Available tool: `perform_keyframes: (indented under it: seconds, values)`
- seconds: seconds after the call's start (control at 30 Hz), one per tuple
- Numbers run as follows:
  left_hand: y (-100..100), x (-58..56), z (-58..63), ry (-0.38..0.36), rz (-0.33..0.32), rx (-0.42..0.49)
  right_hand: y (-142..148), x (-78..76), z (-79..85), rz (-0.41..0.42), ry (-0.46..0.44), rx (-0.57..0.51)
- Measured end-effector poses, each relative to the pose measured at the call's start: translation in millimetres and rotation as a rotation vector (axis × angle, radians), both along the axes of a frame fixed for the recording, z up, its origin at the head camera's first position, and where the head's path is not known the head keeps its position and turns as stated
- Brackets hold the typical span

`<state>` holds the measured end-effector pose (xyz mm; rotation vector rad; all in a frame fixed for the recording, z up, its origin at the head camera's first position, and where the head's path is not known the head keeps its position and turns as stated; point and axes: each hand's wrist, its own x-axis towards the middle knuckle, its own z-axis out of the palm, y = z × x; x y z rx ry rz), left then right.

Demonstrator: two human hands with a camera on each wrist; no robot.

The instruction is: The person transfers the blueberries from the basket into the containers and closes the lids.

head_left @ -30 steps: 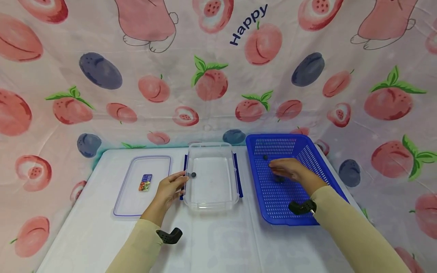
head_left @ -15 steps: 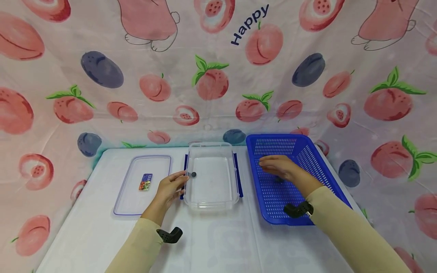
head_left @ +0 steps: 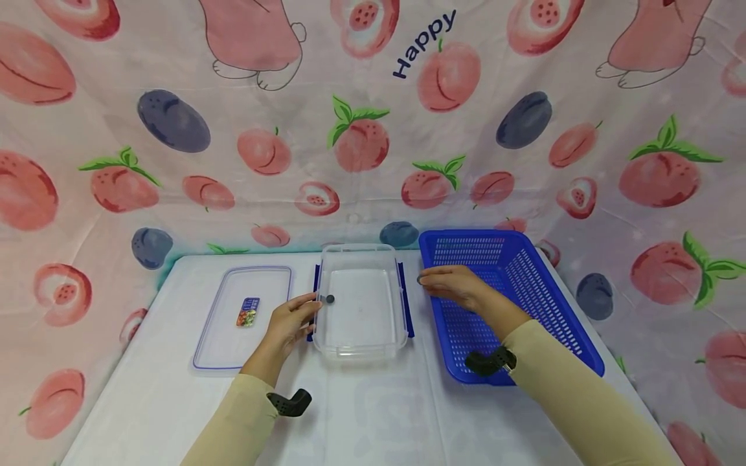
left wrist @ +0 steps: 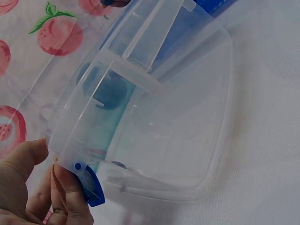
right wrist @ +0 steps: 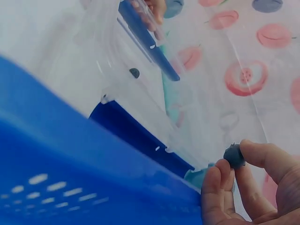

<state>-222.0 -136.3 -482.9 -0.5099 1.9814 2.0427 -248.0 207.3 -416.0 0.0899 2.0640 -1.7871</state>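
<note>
My right hand point(head_left: 451, 286) pinches a blueberry point(right wrist: 234, 155) between thumb and fingertips, over the left rim of the blue basket point(head_left: 451, 362). In the head view this berry is a small dark spot point(head_left: 420, 279) at the fingertips. Left of the basket stands a clear plastic box point(head_left: 361, 310) with its top uncovered. One dark blueberry point(head_left: 330, 299) lies inside, near the box's left wall. My left hand point(head_left: 289, 323) holds that left wall, thumb at the rim and fingers beside a blue side clip point(left wrist: 91, 187). The right hand hides part of the basket's floor.
A clear lid point(head_left: 268, 349) with a blue seal and a colourful label point(head_left: 248, 312) lies flat at the left of the white table point(head_left: 373, 414). Behind the table hangs a fruit-print cloth point(head_left: 361, 220). Another blue clip point(head_left: 406, 301) hangs at the box's right side.
My right hand has moved left from above the basket's floor to its left rim, carrying the blueberry. My left hand and the box have stayed in place.
</note>
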Motion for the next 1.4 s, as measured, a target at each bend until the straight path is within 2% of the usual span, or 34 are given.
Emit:
perform_keyframes:
  seconds: [0.57, 1.03, 1.4]
  values:
    - [0.5, 0.8, -0.7, 0.017, 0.002, 0.023, -33.8, -2.7, -1.6, 0.052, -0.011, -0.078]
    - [0.4, -0.5, 1.0, 0.014, -0.001, 0.037, -83.9, -5.2, -5.9, 0.067, -0.067, -0.113]
    - [0.8, -0.6, 1.1, 0.011, 0.000, 0.027, -115.6, -10.3, -23.5, 0.016, -0.145, -0.092]
